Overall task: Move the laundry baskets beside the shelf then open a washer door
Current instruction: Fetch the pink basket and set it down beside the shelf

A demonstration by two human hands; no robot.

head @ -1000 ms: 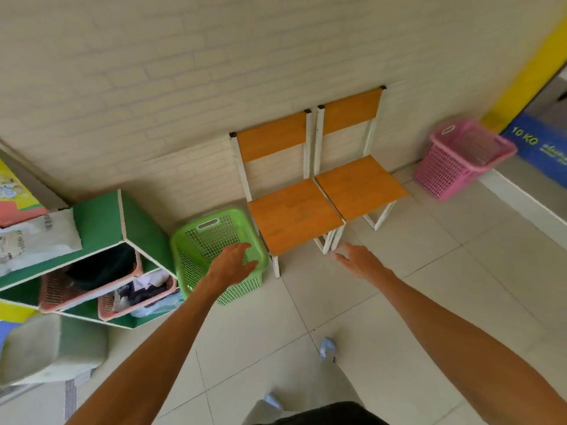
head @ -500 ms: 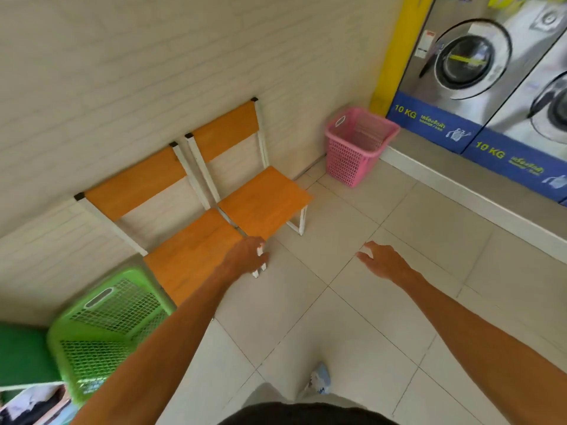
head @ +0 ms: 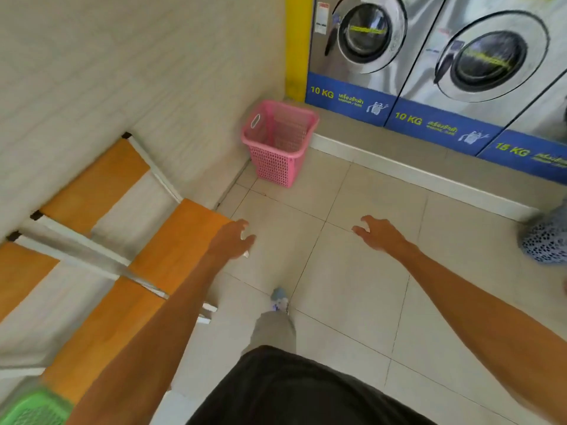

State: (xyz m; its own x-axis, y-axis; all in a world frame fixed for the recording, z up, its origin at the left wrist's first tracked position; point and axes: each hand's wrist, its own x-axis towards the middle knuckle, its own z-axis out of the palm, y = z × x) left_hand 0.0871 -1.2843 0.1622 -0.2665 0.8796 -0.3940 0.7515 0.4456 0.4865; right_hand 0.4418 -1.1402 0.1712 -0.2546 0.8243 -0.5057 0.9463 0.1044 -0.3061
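Note:
A pink laundry basket [head: 277, 142] stands empty on the tiled floor in the corner, against the wall and the washers' step. A green laundry basket [head: 33, 407] shows only its corner at the bottom left. Two silver front-load washers [head: 365, 35] [head: 491, 56] stand at the top right, their round doors closed. My left hand [head: 233, 239] and my right hand [head: 379, 233] both reach forward over the floor, fingers apart, holding nothing, well short of the pink basket.
Two orange-seated chairs [head: 181, 237] with white frames stand along the left wall, close beside my left arm. A raised white step [head: 423, 179] runs under the washers. A blue perforated basket [head: 546, 237] sits at the right edge. My foot [head: 279, 299] is on the tiles.
My view has swung right from the green basket and shelf toward the washers. The pink basket is nearer and both hands have stayed empty.

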